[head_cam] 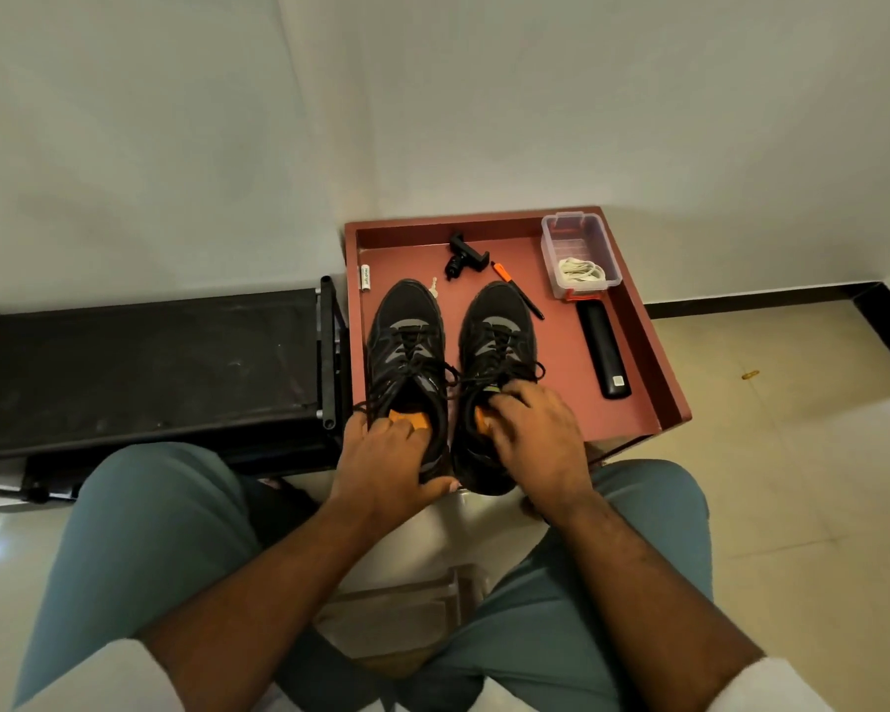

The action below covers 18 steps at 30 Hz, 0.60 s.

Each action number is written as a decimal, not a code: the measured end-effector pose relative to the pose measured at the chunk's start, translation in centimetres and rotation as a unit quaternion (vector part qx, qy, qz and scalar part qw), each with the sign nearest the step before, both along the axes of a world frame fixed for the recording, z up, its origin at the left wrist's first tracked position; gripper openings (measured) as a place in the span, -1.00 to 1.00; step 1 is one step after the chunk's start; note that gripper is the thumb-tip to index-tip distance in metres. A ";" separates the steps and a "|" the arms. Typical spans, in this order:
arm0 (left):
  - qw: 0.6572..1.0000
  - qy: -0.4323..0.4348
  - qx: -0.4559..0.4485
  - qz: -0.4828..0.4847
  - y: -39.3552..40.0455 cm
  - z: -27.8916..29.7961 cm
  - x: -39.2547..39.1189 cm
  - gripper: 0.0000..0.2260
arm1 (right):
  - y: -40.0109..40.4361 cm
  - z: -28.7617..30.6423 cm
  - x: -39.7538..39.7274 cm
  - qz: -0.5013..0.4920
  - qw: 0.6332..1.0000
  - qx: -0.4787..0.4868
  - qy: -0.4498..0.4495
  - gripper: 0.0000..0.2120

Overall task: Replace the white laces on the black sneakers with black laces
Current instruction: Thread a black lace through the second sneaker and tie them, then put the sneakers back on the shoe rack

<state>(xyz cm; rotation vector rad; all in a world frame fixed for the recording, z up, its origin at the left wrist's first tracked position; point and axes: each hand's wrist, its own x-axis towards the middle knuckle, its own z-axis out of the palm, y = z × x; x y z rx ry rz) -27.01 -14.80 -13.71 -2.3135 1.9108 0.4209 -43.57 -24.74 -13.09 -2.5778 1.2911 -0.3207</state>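
Head view looks straight down on two black sneakers standing side by side on a red tray (658,398), toes pointing away from the person, heels at the near edge. Each shoe's long axis runs along the line of its forearm. The left hand (386,465) grips the heel collar of the left sneaker (407,346), fingers curled into the opening over the orange insole. The right hand (535,429) holds the right sneaker (494,341) the same way, fingertips near the tongue. Both shoes already carry black laces (453,375), whose loose ends trail between them. The white laces (584,272) lie bundled in a clear box (574,233) at the tray's far right corner, well apart from both hands. By my judgement the swap is done, and each hand is set to move its own shoe.
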 end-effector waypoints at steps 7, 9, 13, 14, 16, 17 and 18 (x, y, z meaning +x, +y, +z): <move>0.997 0.062 0.038 -0.013 -0.5 -0.2 0.1 -0.68 | 3.0 0.7 1.4 0.003 0.965 0.152 0.214 -0.52; 0.992 0.118 0.030 0.005 -0.3 0.6 0.4 -0.71 | 2.9 1.5 2.3 0.003 0.968 0.160 0.193 -0.62; 0.983 0.178 -0.036 0.007 0.6 2.0 1.8 -0.69 | 3.6 4.0 3.2 0.006 0.984 0.117 0.134 -0.71; 0.981 0.186 -0.047 0.007 0.9 2.5 2.1 -0.69 | 3.8 4.9 3.3 0.005 0.986 0.104 0.129 -0.70; 0.977 0.199 -0.075 0.010 1.6 3.9 2.8 -0.72 | 4.4 6.9 3.7 0.005 0.988 0.085 0.129 -0.69; 0.976 0.198 -0.093 0.007 1.9 4.7 3.1 -0.73 | 4.7 8.0 3.9 0.012 0.988 0.075 0.135 -0.70; 0.975 0.190 -0.113 0.001 2.3 5.8 3.7 -0.75 | 5.0 9.3 4.5 0.022 0.988 0.064 0.140 -0.70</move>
